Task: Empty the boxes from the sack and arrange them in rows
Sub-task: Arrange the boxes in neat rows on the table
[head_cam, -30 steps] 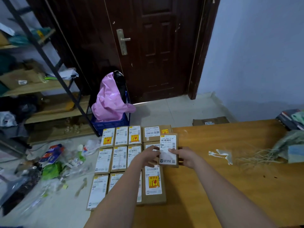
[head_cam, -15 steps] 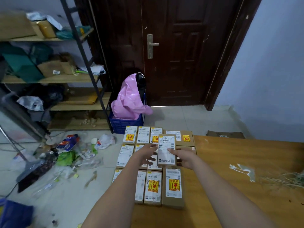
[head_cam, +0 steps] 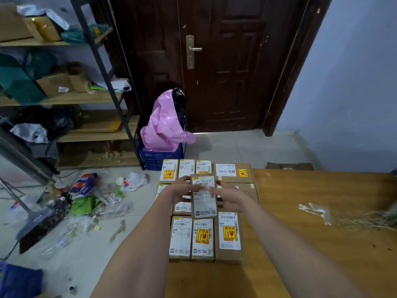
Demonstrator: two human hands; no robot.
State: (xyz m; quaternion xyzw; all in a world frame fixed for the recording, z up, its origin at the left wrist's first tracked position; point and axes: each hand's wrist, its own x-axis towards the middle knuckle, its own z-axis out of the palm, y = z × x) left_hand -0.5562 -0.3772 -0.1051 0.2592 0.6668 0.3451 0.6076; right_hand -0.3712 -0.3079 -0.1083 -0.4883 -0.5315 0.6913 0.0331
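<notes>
Between our left hand (head_cam: pixel 179 193) and right hand (head_cam: pixel 231 197), both pinching its sides, the box (head_cam: pixel 204 195) has shifted left over the middle row on the bench (head_cam: pixel 322 211), likely about to be slotted in.

Labelled cardboard boxes (head_cam: pixel 202 237) lie flat in rows at centre frame; one more box (head_cam: pixel 204 195), label up, is held above them.

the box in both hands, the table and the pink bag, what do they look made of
Box: brown cardboard, matte, with a glossy white paper label. Table: wood or wood veneer by its orange grain, slightly shiny. Pink bag: thin plastic film, crumpled and sheeny. Left hand and right hand hold the box.
</notes>
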